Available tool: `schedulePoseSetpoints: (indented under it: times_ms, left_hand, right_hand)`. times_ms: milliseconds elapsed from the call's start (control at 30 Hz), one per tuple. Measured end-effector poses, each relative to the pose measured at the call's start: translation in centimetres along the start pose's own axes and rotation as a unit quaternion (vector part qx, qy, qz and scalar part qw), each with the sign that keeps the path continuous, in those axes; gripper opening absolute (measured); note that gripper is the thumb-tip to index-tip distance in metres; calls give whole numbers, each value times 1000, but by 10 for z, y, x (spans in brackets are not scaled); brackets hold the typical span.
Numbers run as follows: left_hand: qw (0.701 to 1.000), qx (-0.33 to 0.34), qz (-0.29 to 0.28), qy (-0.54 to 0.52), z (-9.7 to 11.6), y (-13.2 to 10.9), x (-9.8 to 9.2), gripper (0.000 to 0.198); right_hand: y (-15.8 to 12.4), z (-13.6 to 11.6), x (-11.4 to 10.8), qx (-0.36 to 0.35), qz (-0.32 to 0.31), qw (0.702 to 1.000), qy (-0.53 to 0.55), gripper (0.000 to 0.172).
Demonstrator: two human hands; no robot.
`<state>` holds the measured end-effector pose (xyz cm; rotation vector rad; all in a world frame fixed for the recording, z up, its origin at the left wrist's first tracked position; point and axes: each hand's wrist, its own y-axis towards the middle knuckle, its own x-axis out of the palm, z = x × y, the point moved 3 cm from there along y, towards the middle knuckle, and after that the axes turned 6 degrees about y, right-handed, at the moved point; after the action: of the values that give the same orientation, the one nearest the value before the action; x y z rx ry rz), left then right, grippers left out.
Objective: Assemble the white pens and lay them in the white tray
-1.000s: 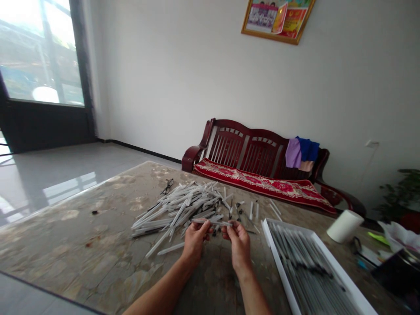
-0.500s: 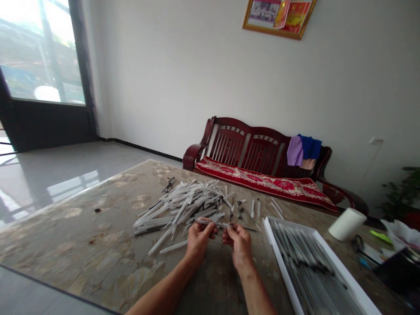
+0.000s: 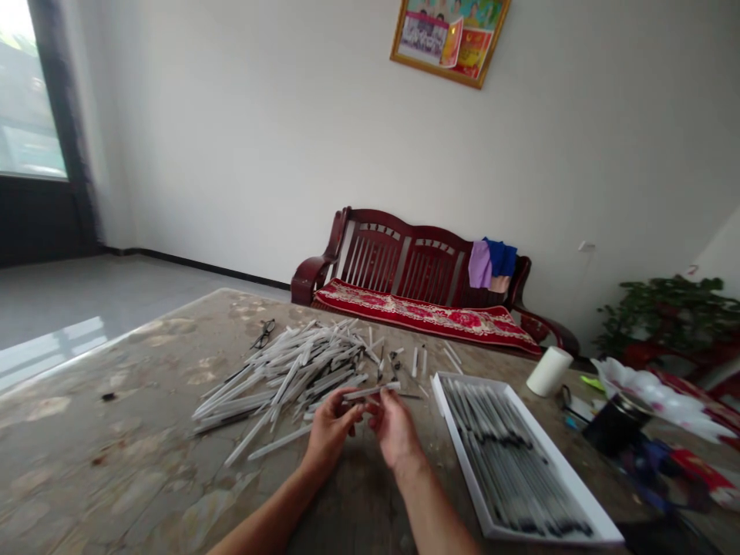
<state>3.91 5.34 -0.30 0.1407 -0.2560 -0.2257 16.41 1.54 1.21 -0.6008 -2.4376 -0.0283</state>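
**Left hand (image 3: pixel 331 432) and right hand (image 3: pixel 394 432) hold a white plastic tube (image 3: pixel 370 393) over a stone-look surface (image 3: pixel 86 432)**

Room first: a dark red wooden bench (image 3: pixel 375 250) stands against the far wall, with a red patterned cushion (image 3: pixel 422 316) on its seat and folded purple and blue cloths (image 3: pixel 491 262) over its right end. A framed picture (image 3: pixel 449 38) hangs on the wall above it, and a leafy potted plant (image 3: pixel 659 316) is at right.

On the surface, a big loose pile of white plastic tubes (image 3: pixel 289 370) lies mid-surface, just left of the hands. A white rectangular tray (image 3: pixel 456 455) sits near the right edge, packed with long parallel white-and-black sticks (image 3: pixel 509 455). Beyond it, toward the far right corner, are a white paper roll (image 3: pixel 549 371) and a black cup (image 3: pixel 617 424). Black-framed glasses (image 3: pixel 264 334) lie just past the pile. Short white pieces (image 3: pixel 419 361) and small black parts (image 3: pixel 395 362) lie between the pile and the tray.

Both hands are close together, fingers curled and pinching, and the white plastic tube sits across the fingertips, above the surface and just right of the pile. Fingers are a bit blurred, so the exact grip is hard to read.
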Motion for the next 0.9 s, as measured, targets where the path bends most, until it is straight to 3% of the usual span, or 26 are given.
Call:
schedulePoseSetpoints:
  times_ms: [67,100,233,333,500,600,733,900]
  left_hand:
    - [999,10,-15,47,-4,-1,1,44]
    - [996,19,-26,84,-5,-2,1,39]
    - [972,53,-77,217,-8,-5,5,22]
    - [958,41,-101,267,-7,-5,8,22]
    - [947,25,-112,301,-5,-5,9,25]
    - [944,21,-117,309,-6,-4,9,26]
    - [940,16,-128,316,-6,-4,9,27]
    - [937,18,-129,323,-3,-5,9,26]
  right_hand:
    - [13,-37,-18,-45,47,990,-123,33]
    - [21,-60,-29,-75,73,965,-239,33]
    - [47,-142,-80,-103,127,908,-385,29]
    - [62,-172,-111,-94,150,845,-504,24]
    - [74,-165,-137,-77,156,722,-670,19]
    - [73,-154,-142,-84,141,669,-725,16]
    - [66,-142,-143,-102,134,626,-762,17]
    - [54,-133,-141,-115,145,596,-782,22]
